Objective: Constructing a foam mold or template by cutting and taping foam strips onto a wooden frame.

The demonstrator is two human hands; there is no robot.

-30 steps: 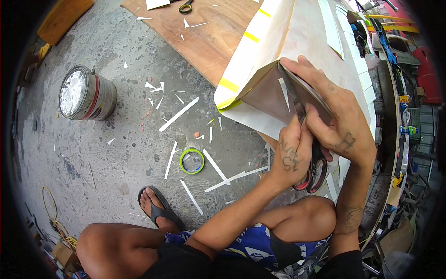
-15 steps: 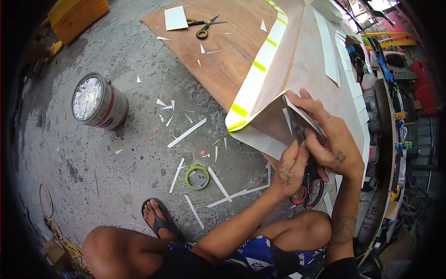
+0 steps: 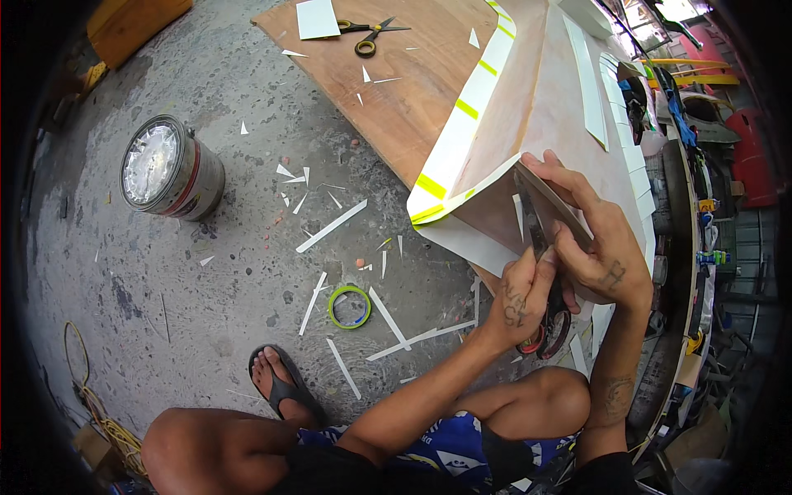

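Note:
My left hand [image 3: 518, 301] is closed around a pair of dark scissors [image 3: 535, 221] near the pivot. The blades point up along the inside of a folded corner, and the red-and-black handles hang below my fingers. My right hand [image 3: 609, 247] pinches the corner's edge, fingers over the outer side and thumb inside, close to the blades. This corner belongs to a large pale shaped panel [image 3: 516, 107], whose white border strip [image 3: 462, 132] carries yellow-green tape pieces. A narrow white sliver [image 3: 518, 216] shows beside the blades.
A brown wooden board [image 3: 388, 107] lies under the panel, bearing black-and-yellow scissors [image 3: 368, 45] and a white card [image 3: 317, 18]. White offcuts and a green tape roll [image 3: 350, 308] lie on the concrete floor. A paint can [image 3: 172, 169] stands left; cluttered shelving [image 3: 701, 247] lines the right.
My view has shifted slightly, and both hands with the folded corner now appear a little to the right. Both hands keep the same holds.

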